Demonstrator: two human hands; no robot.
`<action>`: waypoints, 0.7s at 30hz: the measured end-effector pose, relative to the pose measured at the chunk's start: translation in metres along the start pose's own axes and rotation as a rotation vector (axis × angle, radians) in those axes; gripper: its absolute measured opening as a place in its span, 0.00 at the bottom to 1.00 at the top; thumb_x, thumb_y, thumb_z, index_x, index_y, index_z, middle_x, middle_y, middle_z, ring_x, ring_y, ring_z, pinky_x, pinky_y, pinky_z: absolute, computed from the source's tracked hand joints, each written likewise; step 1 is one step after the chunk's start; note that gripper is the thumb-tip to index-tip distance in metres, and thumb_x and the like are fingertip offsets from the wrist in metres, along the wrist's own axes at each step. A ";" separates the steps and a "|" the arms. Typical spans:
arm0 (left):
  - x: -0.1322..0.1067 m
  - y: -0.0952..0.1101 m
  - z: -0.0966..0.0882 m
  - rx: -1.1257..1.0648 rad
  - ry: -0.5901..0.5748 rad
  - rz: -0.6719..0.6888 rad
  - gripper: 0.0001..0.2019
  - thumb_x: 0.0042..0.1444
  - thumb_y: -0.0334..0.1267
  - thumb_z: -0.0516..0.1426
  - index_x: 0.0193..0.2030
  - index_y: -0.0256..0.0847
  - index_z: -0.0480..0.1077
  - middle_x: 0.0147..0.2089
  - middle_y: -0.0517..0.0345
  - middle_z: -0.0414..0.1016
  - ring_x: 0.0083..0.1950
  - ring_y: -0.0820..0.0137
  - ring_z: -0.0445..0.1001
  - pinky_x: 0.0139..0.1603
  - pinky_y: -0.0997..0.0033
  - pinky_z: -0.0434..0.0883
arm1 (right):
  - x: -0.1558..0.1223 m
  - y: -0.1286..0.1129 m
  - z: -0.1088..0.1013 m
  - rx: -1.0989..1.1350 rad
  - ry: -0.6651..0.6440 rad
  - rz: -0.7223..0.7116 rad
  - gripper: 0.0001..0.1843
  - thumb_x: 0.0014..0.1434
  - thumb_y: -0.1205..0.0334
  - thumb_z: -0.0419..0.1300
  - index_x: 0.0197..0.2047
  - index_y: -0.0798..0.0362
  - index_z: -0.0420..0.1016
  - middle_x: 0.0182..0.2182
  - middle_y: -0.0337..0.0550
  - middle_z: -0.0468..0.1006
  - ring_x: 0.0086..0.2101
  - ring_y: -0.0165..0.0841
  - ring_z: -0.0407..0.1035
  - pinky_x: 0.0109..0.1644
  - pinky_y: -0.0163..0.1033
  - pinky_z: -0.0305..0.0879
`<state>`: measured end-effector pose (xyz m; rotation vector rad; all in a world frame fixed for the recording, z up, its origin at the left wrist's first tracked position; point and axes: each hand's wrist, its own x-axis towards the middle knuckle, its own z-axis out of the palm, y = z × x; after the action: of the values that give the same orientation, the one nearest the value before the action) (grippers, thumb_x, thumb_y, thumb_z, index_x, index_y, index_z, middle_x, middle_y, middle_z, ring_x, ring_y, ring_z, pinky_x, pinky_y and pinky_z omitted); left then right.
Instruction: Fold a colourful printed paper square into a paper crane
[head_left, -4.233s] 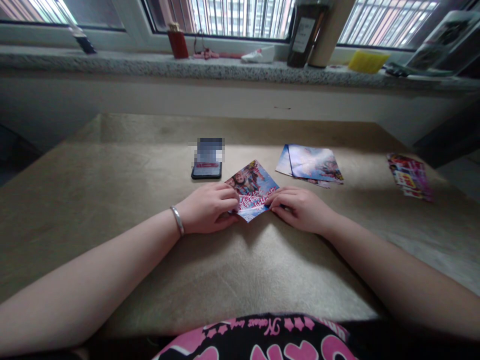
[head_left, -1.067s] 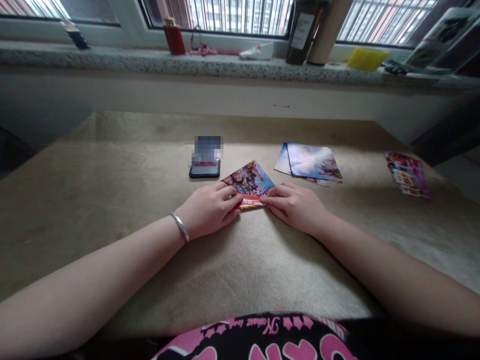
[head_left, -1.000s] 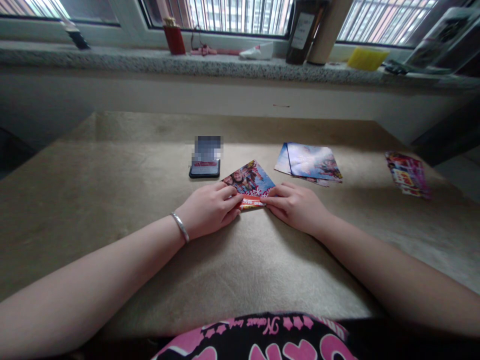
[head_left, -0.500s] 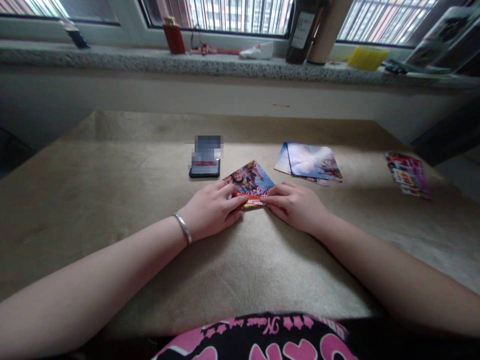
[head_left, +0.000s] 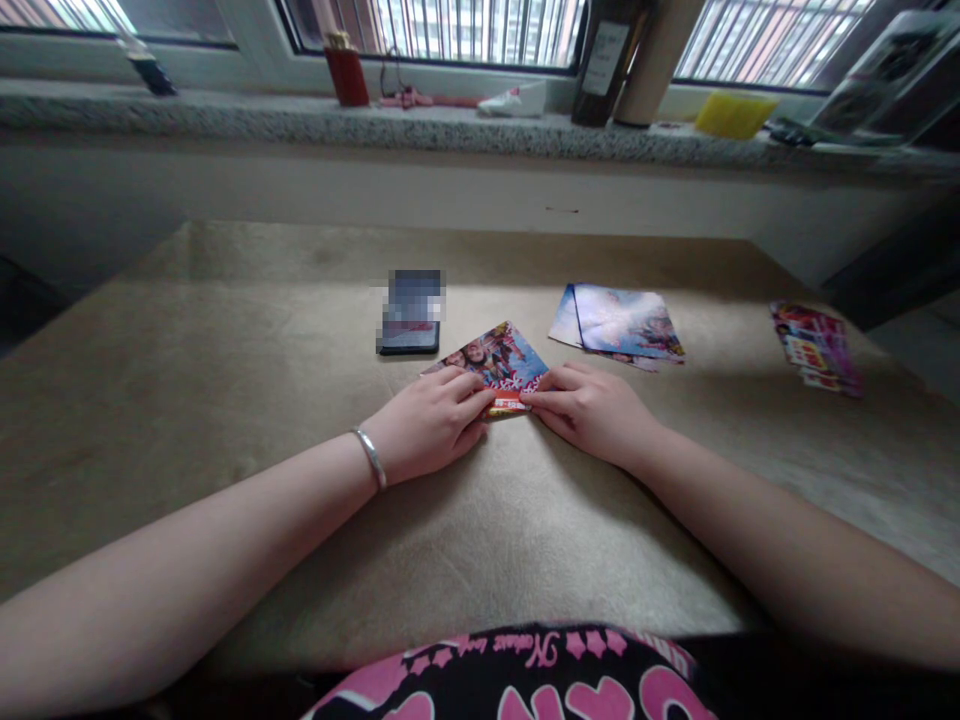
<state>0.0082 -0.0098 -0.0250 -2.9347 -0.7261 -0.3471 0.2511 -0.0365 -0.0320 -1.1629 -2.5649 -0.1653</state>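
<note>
Finds a broad counter (head_left: pixel 225 350) under tan cloth, running up to a speckled stone windowsill (head_left: pixel 450 130). Records a small pile of bright leaflets (head_left: pixel 814 345) at the counter's far right, well apart from both hands. Records a fanned stack of printed sheets (head_left: pixel 626 325) nearer the middle and, left of it, a dark phone (head_left: pixel 409 335) lying flat.

Places the printed paper (head_left: pixel 499 358) flat on the cloth between phone and stack, near the phone's closest corner, with its near edge turned up in a narrow red-and-white flap (head_left: pixel 506 404). Notes the left hand (head_left: pixel 427 425) with fingers drawn together and pressed on the paper's left side. Notes the right hand (head_left: pixel 592 410) with fingertips closed on the flap's right end. Cannot confirm thumb placement, hidden beneath. Notes a silver bangle (head_left: pixel 370 457) on the left wrist.

Judges the soft cloth the chief hazard: gives under pressure, so may leave a rounded or crooked crease. Judges uneven pressure between the two hands likely to swing the paper sideways, toward the phone. Flags the paper's sheen as an aid to slipping under fingertips. Flags the bangle as liable to drag and ruck the cloth beneath the wrist.
</note>
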 end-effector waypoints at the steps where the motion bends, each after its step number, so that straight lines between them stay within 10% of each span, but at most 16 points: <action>1: 0.000 0.000 0.000 -0.002 -0.009 -0.003 0.16 0.62 0.39 0.50 0.51 0.33 0.69 0.45 0.46 0.71 0.47 0.62 0.68 0.53 0.59 0.68 | 0.000 -0.001 -0.001 -0.017 -0.007 -0.005 0.13 0.64 0.59 0.53 0.45 0.46 0.79 0.36 0.42 0.78 0.36 0.33 0.68 0.35 0.36 0.60; 21: -0.002 0.000 0.003 0.051 -0.041 0.010 0.22 0.63 0.46 0.49 0.59 0.38 0.65 0.52 0.48 0.70 0.50 0.60 0.65 0.55 0.60 0.66 | 0.000 -0.005 -0.006 -0.142 -0.011 -0.033 0.13 0.65 0.58 0.53 0.39 0.50 0.78 0.30 0.41 0.76 0.33 0.32 0.65 0.33 0.37 0.52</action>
<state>0.0065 -0.0104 -0.0280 -2.9044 -0.7137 -0.2647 0.2488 -0.0415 -0.0267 -1.1740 -2.6192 -0.3552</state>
